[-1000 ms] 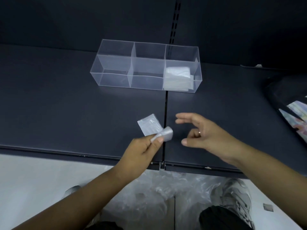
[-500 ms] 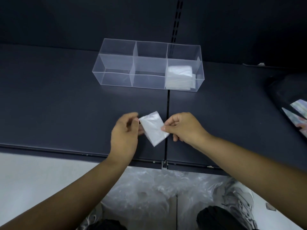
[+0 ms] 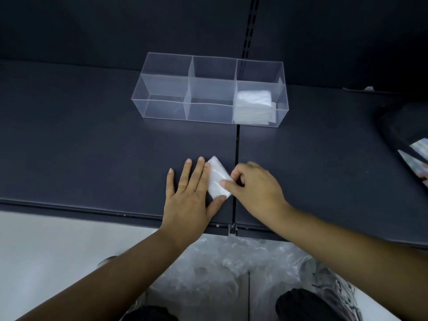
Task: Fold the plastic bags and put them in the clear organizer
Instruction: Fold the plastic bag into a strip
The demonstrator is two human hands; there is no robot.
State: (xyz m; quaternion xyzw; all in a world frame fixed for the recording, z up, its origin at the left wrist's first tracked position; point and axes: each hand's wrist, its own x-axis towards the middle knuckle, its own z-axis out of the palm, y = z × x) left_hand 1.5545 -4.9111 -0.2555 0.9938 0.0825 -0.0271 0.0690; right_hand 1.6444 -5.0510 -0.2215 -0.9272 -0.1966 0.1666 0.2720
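There are 2 hands: the left hand (image 3: 188, 198) and the right hand (image 3: 256, 189), w/ 1 small folded bag (image 3: 217, 179) between them. Past the hands sits 1 clear organizer (image 3: 162, 89) w/ 6 boxes inside. 1 stack of folded bags (image 3: 253, 107) fills the front right box, and 1 gold ring (image 3: 182, 180) is on the left hand.

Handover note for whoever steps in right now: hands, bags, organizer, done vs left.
Left hand: flat on the dark shelf, fingers spread, index finger and thumb bracketing the folded bag.
Right hand: thumb pressing the bag's right edge.
Folded bag: small white packet on the shelf, by the seam, near the front edge.
Clear organizer: further back; right compartment holds folded bags; the other compartments look empty.
Done: some bags stowed; this one looks nearly folded.
Left: finish the crease, stow it, then the loose plastic below the shelf.
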